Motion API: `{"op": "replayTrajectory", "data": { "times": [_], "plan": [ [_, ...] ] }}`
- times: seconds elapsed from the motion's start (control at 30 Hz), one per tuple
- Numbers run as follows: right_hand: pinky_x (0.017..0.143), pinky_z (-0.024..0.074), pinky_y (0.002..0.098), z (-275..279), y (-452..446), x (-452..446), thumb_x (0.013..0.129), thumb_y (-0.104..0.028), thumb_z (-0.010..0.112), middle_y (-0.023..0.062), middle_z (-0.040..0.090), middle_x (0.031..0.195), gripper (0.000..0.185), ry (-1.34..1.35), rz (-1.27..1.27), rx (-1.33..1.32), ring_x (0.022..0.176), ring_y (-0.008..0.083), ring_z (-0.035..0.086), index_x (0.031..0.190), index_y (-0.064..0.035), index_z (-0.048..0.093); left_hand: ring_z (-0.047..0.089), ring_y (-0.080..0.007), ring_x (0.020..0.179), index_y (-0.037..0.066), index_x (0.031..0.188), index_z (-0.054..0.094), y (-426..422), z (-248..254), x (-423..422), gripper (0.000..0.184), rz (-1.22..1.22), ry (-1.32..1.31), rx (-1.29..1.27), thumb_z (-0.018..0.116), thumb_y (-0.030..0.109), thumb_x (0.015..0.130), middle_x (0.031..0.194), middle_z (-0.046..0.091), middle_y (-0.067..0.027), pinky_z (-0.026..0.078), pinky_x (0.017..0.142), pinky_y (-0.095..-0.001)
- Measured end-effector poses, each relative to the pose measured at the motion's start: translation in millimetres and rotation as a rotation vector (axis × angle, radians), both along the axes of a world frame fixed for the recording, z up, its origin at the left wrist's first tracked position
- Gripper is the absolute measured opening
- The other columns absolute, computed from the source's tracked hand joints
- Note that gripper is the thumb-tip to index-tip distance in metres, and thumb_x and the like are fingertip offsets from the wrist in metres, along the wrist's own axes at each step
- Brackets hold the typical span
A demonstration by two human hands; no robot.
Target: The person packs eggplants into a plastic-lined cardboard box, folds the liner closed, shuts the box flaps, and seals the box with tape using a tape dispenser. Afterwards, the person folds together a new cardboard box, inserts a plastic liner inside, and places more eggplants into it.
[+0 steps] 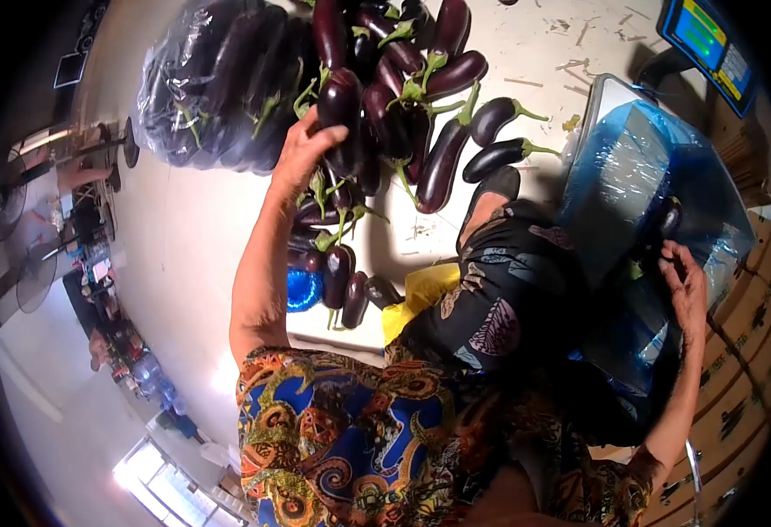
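A pile of dark purple eggplants [443, 162] with green stems lies on the pale floor. At its left side my left hand [306, 145] is wrapped round one eggplant [340, 101], thumb across it. On the right, a blue plastic bag [618, 149] is spread over a metal-edged scale platform [598, 97]. My right hand [686, 279] is at the bag, fingers bent, just below a dark eggplant [669, 215]; whether the fingers grip it or the bag film cannot be made out.
A clear bag full of eggplants [219, 83] lies left of the pile. The scale's display [710, 48] stands at the upper right. Stacked cardboard boxes [745, 351] are at the right. A yellow cloth or bag [425, 285] and a blue round object [303, 290] lie near my legs.
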State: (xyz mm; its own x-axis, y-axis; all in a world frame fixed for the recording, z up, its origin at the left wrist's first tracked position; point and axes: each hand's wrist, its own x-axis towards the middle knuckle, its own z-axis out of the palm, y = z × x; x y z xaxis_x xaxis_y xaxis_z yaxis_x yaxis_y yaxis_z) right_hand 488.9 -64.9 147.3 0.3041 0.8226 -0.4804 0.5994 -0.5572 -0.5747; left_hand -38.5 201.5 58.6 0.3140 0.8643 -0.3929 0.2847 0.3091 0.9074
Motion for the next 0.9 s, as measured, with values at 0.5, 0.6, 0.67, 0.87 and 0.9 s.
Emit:
{"op": "replayTrajectory", "data": {
  "times": [0.5,0.6,0.67,0.87,0.9],
  "plan": [
    [0.092,0.0449,0.0275,60.8,30.8,-43.7,0.088,-0.033,0.066,0.0114,0.059,0.122,0.056,0.384,-0.202,0.563,0.114,0.0177,0.056,0.134,-0.0072,0.049,0.047,-0.0286,0.129,0.005,0.142,0.037,-79.6,133.7,292.6,0.05,-0.47,-0.966,-0.381,0.053,0.018,0.097,0.138,0.047,-0.0157,0.04,0.106,-0.0453],
    [0.098,0.0415,0.0323,78.9,35.1,-38.1,0.085,-0.028,0.07,0.0094,0.054,0.122,0.065,0.701,-0.327,0.429,0.112,0.0202,0.054,0.139,-0.0101,0.039,0.053,-0.0211,0.119,0.003,0.143,0.04,-111.1,140.7,336.3,0.054,-0.701,-0.634,-0.146,0.055,0.027,0.097,0.131,0.055,-0.0113,0.037,0.105,-0.0406],
    [0.093,0.0445,0.0298,67.6,18.2,-27.5,0.085,-0.031,0.07,0.0091,0.057,0.118,0.061,0.719,-0.385,0.42,0.107,0.0176,0.057,0.135,-0.0083,0.043,0.06,-0.0203,0.108,0.001,0.139,0.045,-107.5,143.7,334.2,0.049,-0.958,-0.447,0.188,0.055,0.023,0.096,0.123,0.06,-0.0113,0.046,0.094,-0.0314],
    [0.071,0.0536,0.0293,6.8,4.2,9.6,0.084,-0.028,0.07,0.0041,0.064,0.096,0.041,0.74,-0.699,0.26,0.08,0.0132,0.062,0.114,-0.0035,0.056,0.065,-0.0198,0.097,-0.002,0.131,0.051,-83.1,77.9,270.0,0.042,-0.694,-0.43,-0.286,0.056,0.021,0.096,0.111,0.066,-0.0143,0.051,0.084,-0.0294],
    [0.071,0.0539,0.0297,-19.6,6.0,24.6,0.084,-0.027,0.071,0.0043,0.065,0.096,0.04,0.811,-0.683,0.212,0.081,0.0134,0.063,0.113,-0.0037,0.057,0.064,-0.0197,0.096,-0.003,0.13,0.051,-81.8,55.3,253.2,0.042,-0.57,-0.412,-0.325,0.057,0.021,0.096,0.111,0.066,-0.0143,0.051,0.082,-0.029]
  ]
}}
